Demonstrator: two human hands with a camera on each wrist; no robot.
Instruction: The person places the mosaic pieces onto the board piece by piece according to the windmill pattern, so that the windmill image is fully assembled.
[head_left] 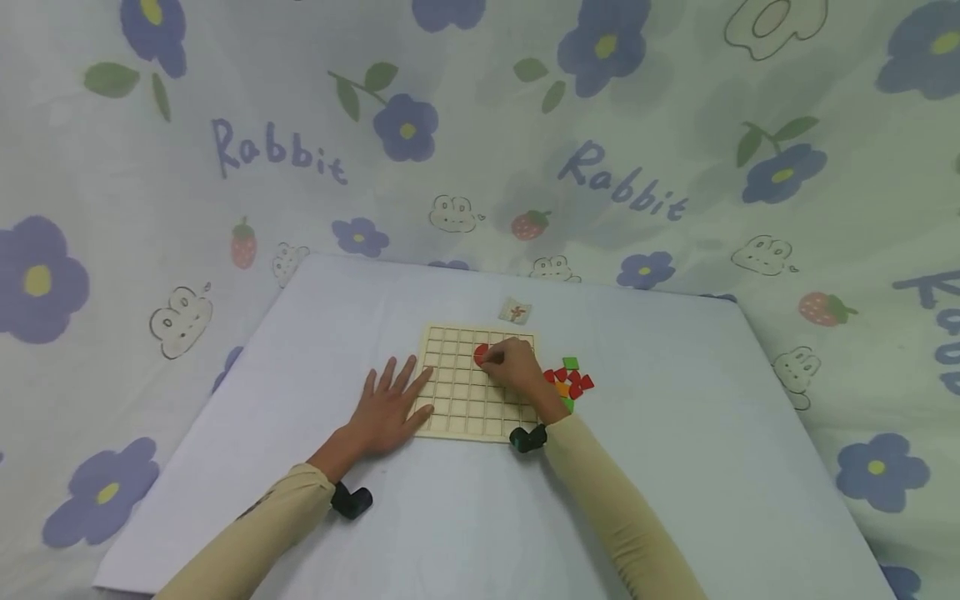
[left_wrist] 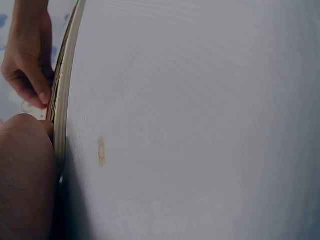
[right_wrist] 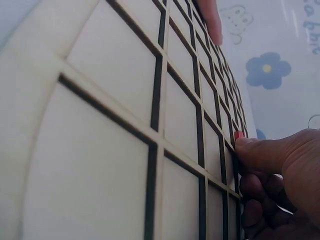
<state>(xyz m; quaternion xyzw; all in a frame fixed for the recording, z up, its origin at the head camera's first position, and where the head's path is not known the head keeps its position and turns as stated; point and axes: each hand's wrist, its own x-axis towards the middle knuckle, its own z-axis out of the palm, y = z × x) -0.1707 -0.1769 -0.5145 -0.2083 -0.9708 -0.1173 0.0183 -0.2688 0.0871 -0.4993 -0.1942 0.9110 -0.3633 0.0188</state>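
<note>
A pale wooden board with a grid of square cells lies on the table. My right hand is over its upper right part and pinches a small flat red piece between thumb and fingers. In the right wrist view, a bit of the red piece shows at the thumb tip, close against the grid lines. My left hand lies with fingers spread, the thumb and some fingertips resting on the board's left edge. The right forearm and hand hide part of the board's right side.
Right of the board lies a loose pile of several red pieces, with an orange piece and green pieces. A small card with a pinwheel picture sits behind the board. White cloth covers the table; a patterned curtain hangs behind.
</note>
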